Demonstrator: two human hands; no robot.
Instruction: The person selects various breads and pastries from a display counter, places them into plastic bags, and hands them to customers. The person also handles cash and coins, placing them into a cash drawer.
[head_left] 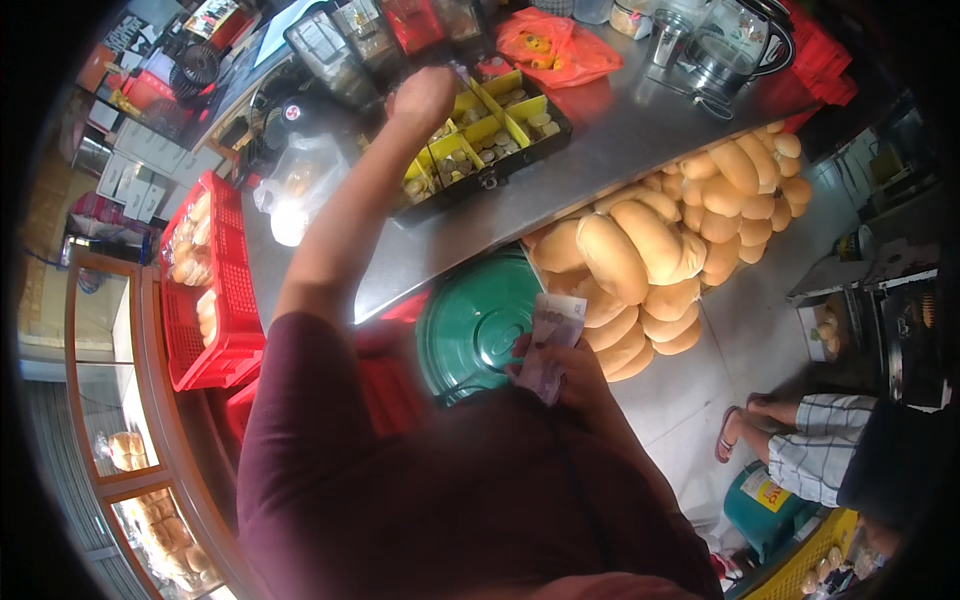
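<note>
My left hand (pixel 424 95) reaches over the far left side of a black cash box (pixel 566 128). Its fingers curl down and away from view, so what they grip, if anything, is hidden. Yellow compartments (pixel 480 103) divide the box, and coins (pixel 497 146) lie in several of them. Close to my body, my right hand (pixel 570 368) is closed round a purplish-grey banknote (pixel 557 320). A second layer of paper money may sit under the fingers; I cannot tell. Below the note is a round green lid (pixel 462 322).
Bread rolls (pixel 640 245) are heaped right of the lid. A red crate (pixel 240 280) with bagged bread stands left. On the metal table (pixel 620 140) are an orange plastic bag (pixel 560 50), a white plastic bag (pixel 305 180) and a glass pot (pixel 725 55). Another person's legs (pixel 790 450) show at right.
</note>
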